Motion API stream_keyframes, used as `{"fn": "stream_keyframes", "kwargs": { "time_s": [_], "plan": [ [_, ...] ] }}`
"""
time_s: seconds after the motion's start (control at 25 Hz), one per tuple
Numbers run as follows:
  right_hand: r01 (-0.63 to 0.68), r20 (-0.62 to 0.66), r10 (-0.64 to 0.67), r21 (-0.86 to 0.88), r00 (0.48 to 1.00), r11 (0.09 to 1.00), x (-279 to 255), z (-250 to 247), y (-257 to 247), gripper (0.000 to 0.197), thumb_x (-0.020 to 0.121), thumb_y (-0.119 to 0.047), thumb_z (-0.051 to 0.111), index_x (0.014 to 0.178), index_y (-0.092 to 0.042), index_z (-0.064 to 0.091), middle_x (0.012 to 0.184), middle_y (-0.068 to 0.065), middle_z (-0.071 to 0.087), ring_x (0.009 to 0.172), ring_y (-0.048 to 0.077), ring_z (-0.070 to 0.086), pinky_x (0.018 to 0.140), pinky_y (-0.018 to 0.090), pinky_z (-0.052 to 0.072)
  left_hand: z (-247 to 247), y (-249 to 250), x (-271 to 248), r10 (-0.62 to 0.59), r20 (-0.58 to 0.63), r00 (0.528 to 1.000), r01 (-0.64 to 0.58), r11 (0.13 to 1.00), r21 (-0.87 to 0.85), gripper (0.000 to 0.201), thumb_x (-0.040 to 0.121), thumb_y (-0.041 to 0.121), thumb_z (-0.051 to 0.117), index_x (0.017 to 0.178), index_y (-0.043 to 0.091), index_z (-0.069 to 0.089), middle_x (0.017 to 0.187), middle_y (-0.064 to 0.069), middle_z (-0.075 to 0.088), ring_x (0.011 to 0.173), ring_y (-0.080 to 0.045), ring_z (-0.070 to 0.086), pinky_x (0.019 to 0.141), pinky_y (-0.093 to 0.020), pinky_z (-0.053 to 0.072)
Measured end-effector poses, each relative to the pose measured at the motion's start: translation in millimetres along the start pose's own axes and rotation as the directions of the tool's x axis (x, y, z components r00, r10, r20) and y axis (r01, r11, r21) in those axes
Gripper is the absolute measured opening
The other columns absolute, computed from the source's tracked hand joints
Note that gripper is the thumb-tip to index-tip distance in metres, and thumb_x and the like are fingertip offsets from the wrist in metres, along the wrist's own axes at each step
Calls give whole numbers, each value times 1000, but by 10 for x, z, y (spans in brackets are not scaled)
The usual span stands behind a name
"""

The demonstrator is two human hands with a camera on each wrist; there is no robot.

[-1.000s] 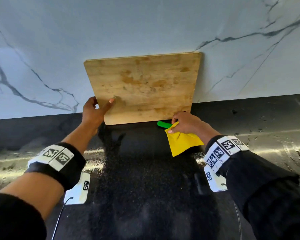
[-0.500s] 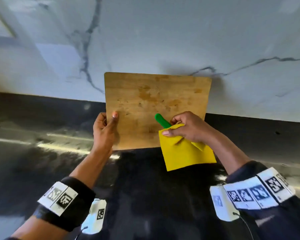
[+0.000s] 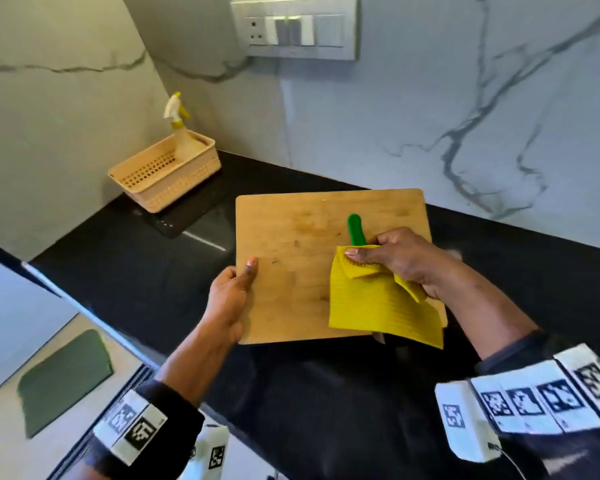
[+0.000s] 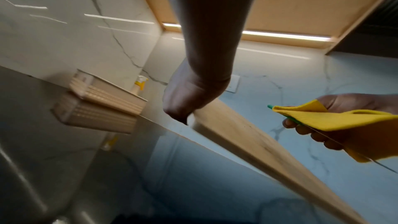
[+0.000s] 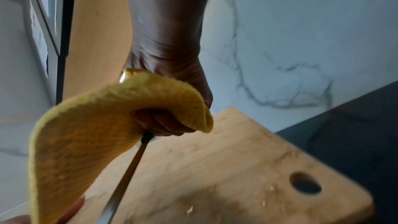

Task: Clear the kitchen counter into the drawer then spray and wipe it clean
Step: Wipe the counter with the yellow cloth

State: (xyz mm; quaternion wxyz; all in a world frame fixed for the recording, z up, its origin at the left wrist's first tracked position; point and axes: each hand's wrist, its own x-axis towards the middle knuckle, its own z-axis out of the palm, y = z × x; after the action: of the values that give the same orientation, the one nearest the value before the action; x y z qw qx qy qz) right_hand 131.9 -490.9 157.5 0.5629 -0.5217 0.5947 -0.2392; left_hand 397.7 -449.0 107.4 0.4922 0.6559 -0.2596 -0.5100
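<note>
My left hand (image 3: pixel 238 284) grips the left edge of a wooden cutting board (image 3: pixel 302 244), thumb on top, and holds it roughly level above the black counter (image 3: pixel 136 265). Over the board's right side, my right hand (image 3: pixel 392 263) holds a green-handled knife (image 3: pixel 355 230) and a yellow cloth (image 3: pixel 374 306) together. The cloth hangs down over the board's near right corner. In the right wrist view the knife blade (image 5: pixel 129 171) points down past the cloth (image 5: pixel 86 134), in front of the board (image 5: pixel 226 168). The left wrist view shows the board (image 4: pixel 247 134) edge-on.
A beige perforated basket (image 3: pixel 163 174) stands in the counter's far left corner with a spray bottle (image 3: pixel 179 129) in it. A switch and socket panel (image 3: pixel 295 29) is on the marble wall. Past the counter's left edge lies a green mat (image 3: pixel 63 379) on the floor.
The board stood leaning against the wall; now it is lifted away and held level, nearer to me. My right hand rose with knife and cloth. The view has turned left.
</note>
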Motion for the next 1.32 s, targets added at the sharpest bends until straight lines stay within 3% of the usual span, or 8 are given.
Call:
{"fn": "stream_keyframes", "kwargs": {
  "time_s": [0.24, 0.36, 0.52, 0.68, 0.84, 1.04, 1.2, 1.32],
  "plan": [
    [-207, 60, 213, -91, 975, 974, 832, 1367, -578, 67, 71, -50, 82, 119, -8, 62, 116, 13, 65, 102, 30, 59, 81, 37, 44, -1086, 126, 774, -101, -110, 989, 102, 995, 1, 35, 90, 43, 66, 90, 10, 57, 100, -16, 69, 91, -34, 68, 77, -51, 57],
    [-266, 17, 268, -68, 963, 962, 1083, 1699, -689, 73, 76, -49, 79, 129, -7, 52, 120, 11, 56, 103, 29, 52, 82, 37, 39, -1241, 134, 1003, -124, -124, 985, 129, 991, 32, 32, 92, 38, 64, 79, 12, 51, 80, -8, 63, 70, -23, 61, 60, -36, 51],
    [-313, -14, 313, -34, 950, 949, 1215, 1983, -620, 71, 80, -42, 78, 133, -3, 49, 121, 12, 53, 102, 29, 49, 84, 38, 39, -1352, 103, 1180, -158, -158, 975, 168, 985, 49, 28, 90, 35, 69, 79, 12, 56, 86, -10, 66, 74, -24, 63, 72, -42, 56],
    [-310, -12, 309, -22, 951, 951, 1236, 2023, -558, 74, 77, -44, 80, 134, -7, 51, 131, 13, 54, 111, 30, 50, 89, 38, 42, -1371, 80, 1305, -143, -150, 978, 165, 975, 148, 22, 87, 27, 73, 96, 11, 62, 101, -10, 68, 91, -28, 65, 83, -44, 55],
    [-316, 66, 313, 45, 948, 948, 1023, 1790, -537, 92, 49, -53, 91, 124, -9, 60, 120, 15, 66, 109, 35, 61, 102, 51, 47, -1231, 208, 1266, -91, -119, 989, 131, 909, 395, 66, 69, 60, 73, 117, 17, 59, 132, -8, 52, 120, -34, 47, 103, -50, 40],
    [-180, 56, 174, 475, 983, 861, 316, 1136, -202, 33, 87, -11, 68, 119, -8, 65, 117, 15, 70, 103, 31, 68, 94, 47, 52, -656, 295, 1003, 134, 55, 989, -142, 807, 573, 71, 83, 50, 70, 142, 20, 44, 152, -9, 27, 139, -32, 28, 115, -52, 26],
    [62, -261, 216, 760, 941, 647, -462, 352, 468, 24, 94, 1, 51, 113, -8, 63, 104, 10, 72, 95, 25, 68, 83, 43, 55, 410, 17, 571, 223, 531, 818, -518, 687, 509, 38, 78, 50, 72, 110, 33, 64, 125, 1, 57, 121, -21, 51, 105, -49, 41],
    [344, -636, 395, 727, 662, 594, -1175, -315, 1029, 24, 95, 6, 48, 108, -9, 62, 97, 10, 71, 87, 23, 66, 73, 42, 56, 1293, -207, 166, 142, 793, 592, -730, 511, 454, 41, 76, 54, 70, 110, 33, 64, 123, 0, 58, 120, -23, 53, 104, -43, 42]
  ]
}}
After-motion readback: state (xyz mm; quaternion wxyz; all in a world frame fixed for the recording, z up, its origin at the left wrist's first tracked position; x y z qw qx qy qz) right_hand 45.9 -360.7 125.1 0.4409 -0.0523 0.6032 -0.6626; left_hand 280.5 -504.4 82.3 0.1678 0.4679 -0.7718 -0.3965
